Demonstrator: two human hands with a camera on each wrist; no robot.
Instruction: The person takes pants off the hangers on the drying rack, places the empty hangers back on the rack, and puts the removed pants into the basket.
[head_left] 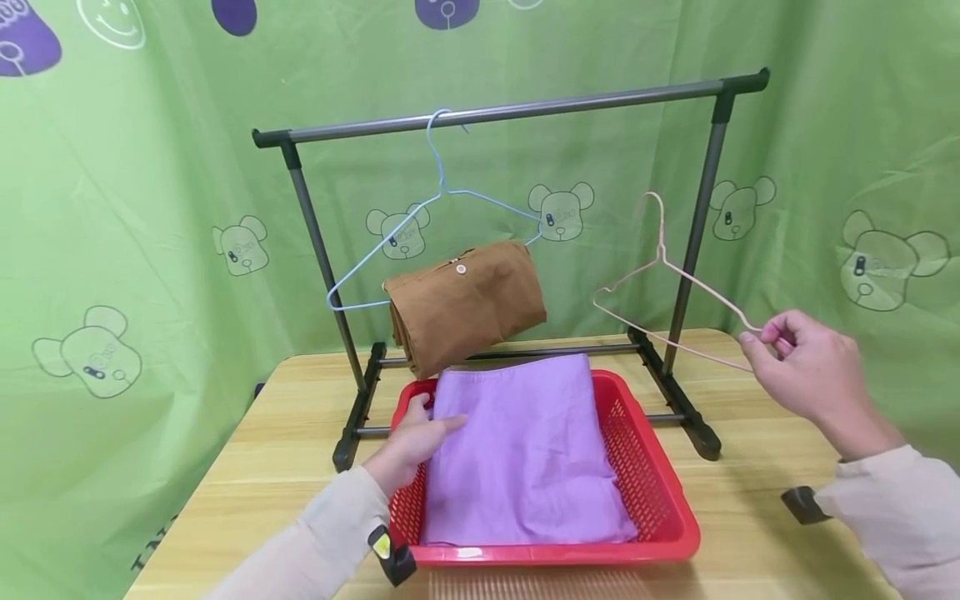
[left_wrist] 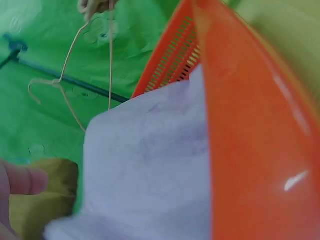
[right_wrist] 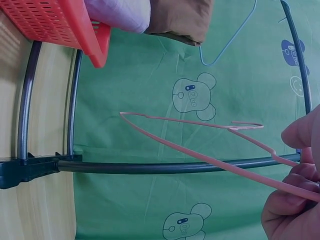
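Note:
My right hand (head_left: 813, 367) pinches a pink wire hanger (head_left: 708, 292) by one end, holding it up in front of the rack's right side. Its hook points up, and the bar carries nothing. A folded purple cloth (head_left: 521, 458) lies in the red basket (head_left: 678, 517). My left hand (head_left: 412, 442) is at the cloth's left edge, thumb stretched over it; the other fingers are partly hidden beside the basket rim. In the left wrist view, the thumb (left_wrist: 27, 180) appears straight. Folded brown trousers (head_left: 468, 304) with a button hang over a blue hanger (head_left: 382, 242).
A metal rack (head_left: 525, 110) with black feet (head_left: 701, 437) stands behind the basket on the wooden table (head_left: 255, 467). The blue hanger hooks over its top rail. Green patterned fabric (head_left: 150, 208) surrounds the table at the back and sides.

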